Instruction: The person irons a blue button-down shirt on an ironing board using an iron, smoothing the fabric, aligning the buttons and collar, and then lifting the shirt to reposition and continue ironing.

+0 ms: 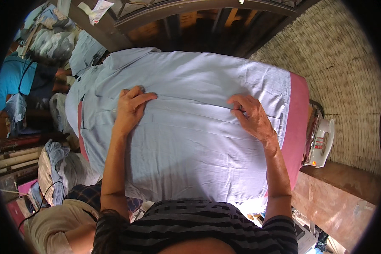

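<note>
A light blue shirt (190, 139) lies spread over a padded board with a pink-red cover (298, 97). Wrinkles run across the cloth, and a long straight crease stretches between my two hands. On the left part of the shirt, my left hand (132, 106) has its fingers curled and its thumb pointing right, gripping the cloth at one end of the crease. My right hand (254, 116) pinches the fabric at the crease's other end, thumb and forefinger close together.
A white iron (321, 144) stands upright past the board's right end, near a woven wall (330, 63). Below it is a wooden ledge (334, 199). Bagged clothes (53, 44) crowd the left. A person in beige (57, 222) is close at lower left.
</note>
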Action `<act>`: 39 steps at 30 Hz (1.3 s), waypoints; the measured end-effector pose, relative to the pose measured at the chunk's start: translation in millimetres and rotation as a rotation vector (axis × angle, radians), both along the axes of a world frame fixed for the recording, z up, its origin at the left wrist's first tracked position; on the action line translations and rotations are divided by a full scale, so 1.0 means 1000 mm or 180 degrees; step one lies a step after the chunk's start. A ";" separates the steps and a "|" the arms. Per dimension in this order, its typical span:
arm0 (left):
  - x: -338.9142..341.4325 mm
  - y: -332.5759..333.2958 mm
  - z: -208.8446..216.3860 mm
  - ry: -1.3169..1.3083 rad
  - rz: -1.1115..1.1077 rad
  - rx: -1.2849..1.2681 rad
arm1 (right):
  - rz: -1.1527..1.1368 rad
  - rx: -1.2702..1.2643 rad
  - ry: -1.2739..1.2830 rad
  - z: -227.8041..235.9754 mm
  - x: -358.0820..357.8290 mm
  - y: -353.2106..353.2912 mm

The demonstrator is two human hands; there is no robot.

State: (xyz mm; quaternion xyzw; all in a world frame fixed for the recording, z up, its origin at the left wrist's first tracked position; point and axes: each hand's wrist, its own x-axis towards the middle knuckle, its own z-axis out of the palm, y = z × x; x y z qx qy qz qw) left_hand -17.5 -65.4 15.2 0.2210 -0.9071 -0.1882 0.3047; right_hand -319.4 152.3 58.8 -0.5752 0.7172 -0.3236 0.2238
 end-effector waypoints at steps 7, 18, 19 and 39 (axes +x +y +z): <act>0.003 0.001 0.002 -0.0096 0.0046 -0.0087 | -0.1697 -0.0809 0.1057 0.000 -0.045 0.071; 0.003 0.002 0.000 -0.0110 0.0079 -0.0048 | -0.1656 -0.0221 0.1184 -0.016 -0.057 0.108; 0.002 -0.001 0.000 -0.0104 0.0048 -0.0079 | -0.1582 -0.0202 0.1218 -0.019 -0.060 0.107; 0.007 -0.001 -0.006 0.0051 0.0169 0.0013 | -0.1258 0.0127 0.0819 -0.023 -0.096 0.127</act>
